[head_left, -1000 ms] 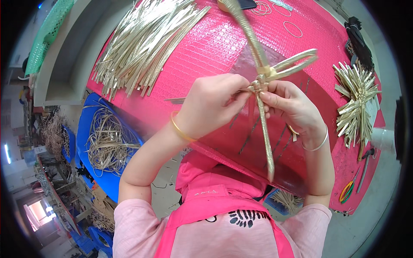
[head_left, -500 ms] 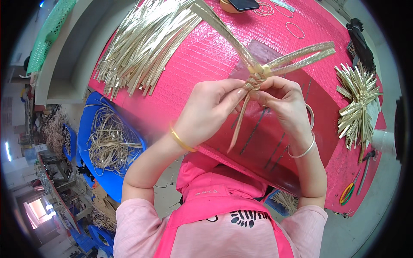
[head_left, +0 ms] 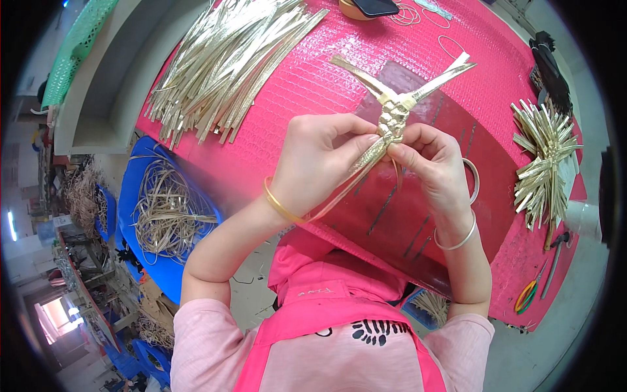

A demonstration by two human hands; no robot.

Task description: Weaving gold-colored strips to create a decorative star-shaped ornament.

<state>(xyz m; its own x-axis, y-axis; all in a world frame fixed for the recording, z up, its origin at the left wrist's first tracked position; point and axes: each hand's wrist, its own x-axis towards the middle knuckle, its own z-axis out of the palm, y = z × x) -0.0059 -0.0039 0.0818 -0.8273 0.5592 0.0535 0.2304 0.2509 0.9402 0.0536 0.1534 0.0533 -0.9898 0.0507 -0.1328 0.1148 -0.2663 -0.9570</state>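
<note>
Between my two hands is a small braid of shiny gold strips [head_left: 393,117], held above a dark red mat [head_left: 450,189]. Two flat strip ends spread from its top in a V. My left hand [head_left: 320,157] pinches the strips at the braid's lower left; thin loose ends trail down past its wrist. With thumb and finger, my right hand [head_left: 432,160] grips the braid's lower right edge, and a short strip hangs beneath. The fingertips of both hands almost meet, hiding part of the weave.
Loose gold strips [head_left: 215,78] lie in a pile on the pink table cover [head_left: 294,85]. A blue container [head_left: 171,277] with tangled strips stands left. At right are a bundle of folded gold pieces [head_left: 547,153], scissors [head_left: 526,297] and a hammer [head_left: 555,258]. Rubber bands [head_left: 405,13] lie at the back.
The gold piece has been turned, so more of its braided face shows above my fingers. Its upper ends now look shorter. Gold strips now run down through my left hand's pinch.
</note>
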